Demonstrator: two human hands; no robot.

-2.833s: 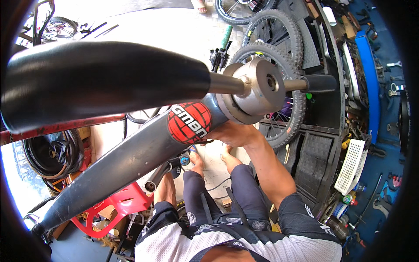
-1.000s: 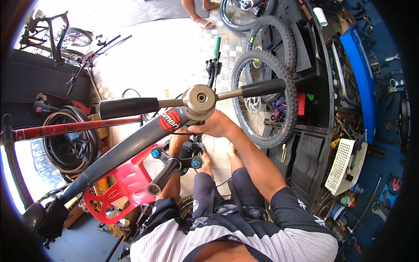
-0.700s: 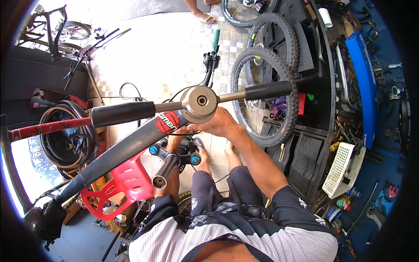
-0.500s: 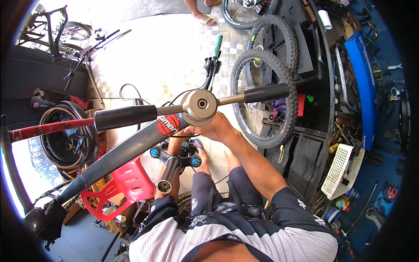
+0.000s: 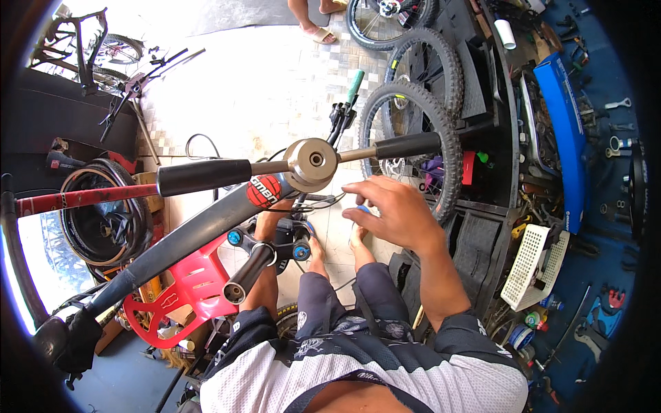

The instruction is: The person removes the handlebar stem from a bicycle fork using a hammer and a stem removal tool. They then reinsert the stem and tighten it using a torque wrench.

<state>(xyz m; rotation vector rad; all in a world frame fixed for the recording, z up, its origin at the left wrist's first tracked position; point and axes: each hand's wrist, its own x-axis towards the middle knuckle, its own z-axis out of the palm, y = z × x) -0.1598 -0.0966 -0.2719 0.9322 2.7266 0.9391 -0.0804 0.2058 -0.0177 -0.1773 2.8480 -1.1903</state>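
Note:
A steel press tool [image 5: 313, 165] with two black-gripped handles sits on the head tube of a dark grey bike frame [image 5: 186, 244]. Just right of the frame's front end, my right hand [image 5: 396, 213] hovers open, thumb and fingers apart, with nothing visible in it. My left hand [image 5: 274, 208] reaches up behind the frame tube near the head tube; its fingers are hidden. Below the tube, beside my left forearm, a suspension fork [image 5: 249, 274] with blue caps is tilted, its steerer tube toward me. Handlebars with a green grip [image 5: 355, 86] and cables hang beyond the tool.
Several wheels [image 5: 413, 148] lean on a black cabinet at the right. A red plastic chair [image 5: 189, 292] stands lower left, near stacked tyres [image 5: 103, 213]. A white basket [image 5: 533, 268], a blue box [image 5: 564, 131] and tools line the right. Another person's feet [image 5: 320, 34] show at the far edge.
My right hand has come off the head tube area and moved right, its fingers opening. The fork has swung left and tilted. The handlebar grip has shifted right and slightly nearer.

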